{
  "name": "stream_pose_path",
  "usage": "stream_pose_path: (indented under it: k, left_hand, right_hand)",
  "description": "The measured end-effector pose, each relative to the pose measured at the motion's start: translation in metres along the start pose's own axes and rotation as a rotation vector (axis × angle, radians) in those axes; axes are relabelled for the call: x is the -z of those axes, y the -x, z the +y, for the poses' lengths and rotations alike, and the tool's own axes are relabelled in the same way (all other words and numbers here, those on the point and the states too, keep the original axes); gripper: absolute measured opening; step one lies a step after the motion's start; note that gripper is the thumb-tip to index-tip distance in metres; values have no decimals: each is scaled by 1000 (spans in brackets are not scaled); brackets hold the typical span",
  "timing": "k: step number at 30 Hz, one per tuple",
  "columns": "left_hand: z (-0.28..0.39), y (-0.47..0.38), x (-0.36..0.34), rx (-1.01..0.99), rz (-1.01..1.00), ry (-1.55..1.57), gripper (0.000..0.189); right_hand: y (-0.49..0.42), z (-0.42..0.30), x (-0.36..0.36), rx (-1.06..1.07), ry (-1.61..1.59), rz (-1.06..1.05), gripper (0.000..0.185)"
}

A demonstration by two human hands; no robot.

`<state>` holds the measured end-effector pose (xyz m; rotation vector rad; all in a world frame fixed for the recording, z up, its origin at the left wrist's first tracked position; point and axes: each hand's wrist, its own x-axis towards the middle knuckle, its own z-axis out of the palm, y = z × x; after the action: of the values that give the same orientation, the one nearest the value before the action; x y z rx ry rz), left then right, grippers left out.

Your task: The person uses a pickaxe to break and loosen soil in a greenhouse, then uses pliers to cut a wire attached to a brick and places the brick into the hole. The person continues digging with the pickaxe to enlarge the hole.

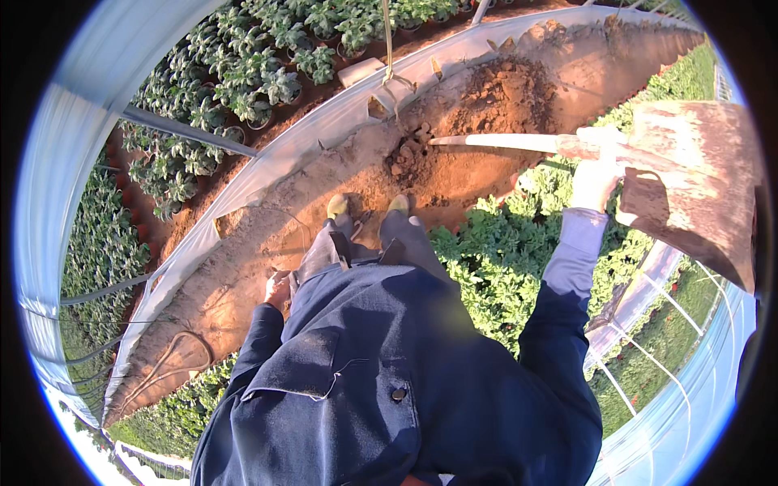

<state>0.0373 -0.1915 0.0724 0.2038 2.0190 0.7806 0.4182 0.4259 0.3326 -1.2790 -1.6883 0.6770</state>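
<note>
My right hand (592, 173), bleached by sunlight, grips a shovel near the socket where the wooden handle (510, 141) meets the blade. The broad, soil-stained metal blade (699, 182) is raised high on the right, close to the camera. The handle's far end points left, over a patch of loose clods (410, 159). Beside my left thigh hangs my left hand (278, 288); its fingers look curled, and the far side of it is hidden. Below me, my shoes (338, 205) stand on bare reddish soil (292, 225).
A mound of dug soil (507, 94) lies ahead along a low plastic-film skirt (292, 155). Potted plants (255, 67) fill the ground beyond it. Leafy plants (504, 255) border the path on the right. A hose (176, 358) curls behind on the left. A cord (388, 42) hangs ahead.
</note>
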Motion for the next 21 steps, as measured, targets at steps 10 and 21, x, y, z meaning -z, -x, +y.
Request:
stream_pose_path:
  k: [10, 21]
  left_hand:
    - [57, 6, 13, -327, -213, -414, 32]
    - [29, 18, 6, -126, -115, -240, 36]
  right_hand:
    - [12, 52, -120, -418, -259, -93, 30]
    - [-40, -51, -22, -91, -556, -52, 16]
